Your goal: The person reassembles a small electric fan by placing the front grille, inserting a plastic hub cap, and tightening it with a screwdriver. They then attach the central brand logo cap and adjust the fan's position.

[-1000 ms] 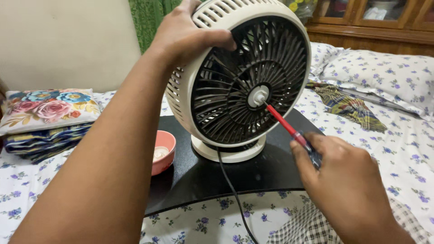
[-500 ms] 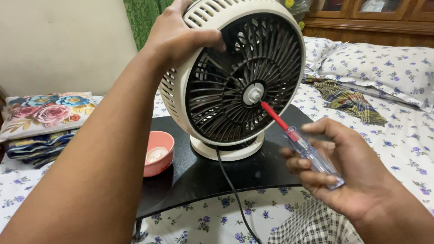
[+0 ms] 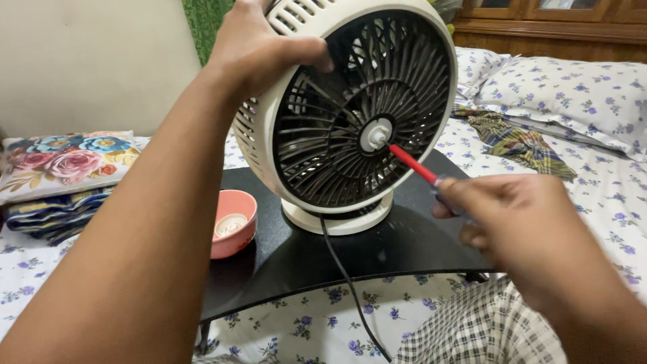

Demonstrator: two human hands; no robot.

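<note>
A cream table fan (image 3: 350, 108) with a dark inner grille stands on a black bed table (image 3: 404, 249). My left hand (image 3: 259, 50) grips the fan's top rim, thumb over the front edge. My right hand (image 3: 519, 226) holds a screwdriver (image 3: 414, 165) with a red shaft; its clear handle is mostly hidden in my fingers. The tip sits at the white hub (image 3: 375, 135) in the centre of the grille. The fan's black cord (image 3: 344, 283) runs down off the table's front edge.
A pink bowl (image 3: 232, 222) with a small white part inside sits on the table's left side. Floral cushions (image 3: 60, 168) are stacked at far left on the flowered bedsheet. A patterned cloth (image 3: 515, 145) and pillows lie at back right. Checked fabric (image 3: 478, 330) covers my lap.
My right hand, which had loosened around the screwdriver handle half a second ago, has closed on it again and turned over. The fan has shifted slightly in view.
</note>
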